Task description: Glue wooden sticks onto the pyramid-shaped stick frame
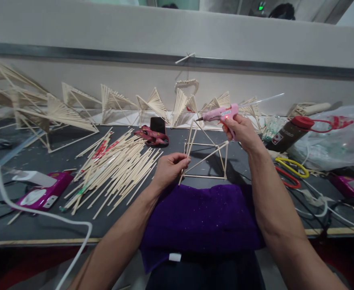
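A pink glue gun [221, 114] with a clear glue stick [266, 98] out of its back is gripped in my right hand [244, 129]. Its nozzle points left, at or very near the top left corner of a frame of thin wooden sticks [204, 176]. My left hand [172, 167] pinches a stick on the left side of that frame, thumb against fingers. The frame stands on the dark table just behind a purple cloth [201, 217]. Whether the nozzle touches the wood I cannot tell.
Loose sticks [119, 169] lie in a heap on the left. Fan-shaped stick models [153, 102] line the wall. A dark bottle [290, 133] with a red cap, a plastic bag [325, 141] and cables are on the right. A purple power strip [48, 191] sits at left.
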`<control>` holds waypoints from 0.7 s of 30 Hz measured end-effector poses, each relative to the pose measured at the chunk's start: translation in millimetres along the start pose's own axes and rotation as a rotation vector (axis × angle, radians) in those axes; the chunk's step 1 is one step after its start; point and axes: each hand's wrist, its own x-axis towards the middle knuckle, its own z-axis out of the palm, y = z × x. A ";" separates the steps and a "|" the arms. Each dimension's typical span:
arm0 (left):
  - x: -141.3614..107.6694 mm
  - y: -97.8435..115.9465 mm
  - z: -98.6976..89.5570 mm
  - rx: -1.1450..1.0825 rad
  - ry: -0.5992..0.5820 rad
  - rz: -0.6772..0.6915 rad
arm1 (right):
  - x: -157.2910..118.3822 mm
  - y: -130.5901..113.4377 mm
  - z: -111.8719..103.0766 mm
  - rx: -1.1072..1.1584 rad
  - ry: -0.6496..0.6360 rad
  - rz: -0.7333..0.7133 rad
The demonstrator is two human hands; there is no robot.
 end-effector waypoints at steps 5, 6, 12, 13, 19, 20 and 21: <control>0.2 -0.5 -0.6 0.003 0.006 0.001 | -0.3 1.5 -1.5 -0.047 -0.009 0.007; 0.3 -0.8 -0.8 0.000 0.005 0.000 | -0.2 2.0 -2.3 -0.050 -0.006 0.011; 1.2 -2.2 -1.0 0.000 -0.007 0.014 | 0.9 3.1 -3.5 -0.039 0.003 -0.014; 1.3 -2.2 -0.9 0.005 -0.005 0.018 | 1.0 3.0 -3.3 -0.044 0.007 -0.018; 0.5 0.7 -1.7 -0.083 -0.012 -0.018 | -1.5 -2.4 -7.1 0.012 -0.018 -0.018; 0.0 1.7 -2.2 -0.108 -0.024 -0.020 | -2.4 -4.1 -7.8 0.033 -0.039 -0.019; -0.5 2.8 -2.8 -0.130 -0.040 -0.017 | -3.5 -5.9 -8.3 0.045 -0.060 -0.020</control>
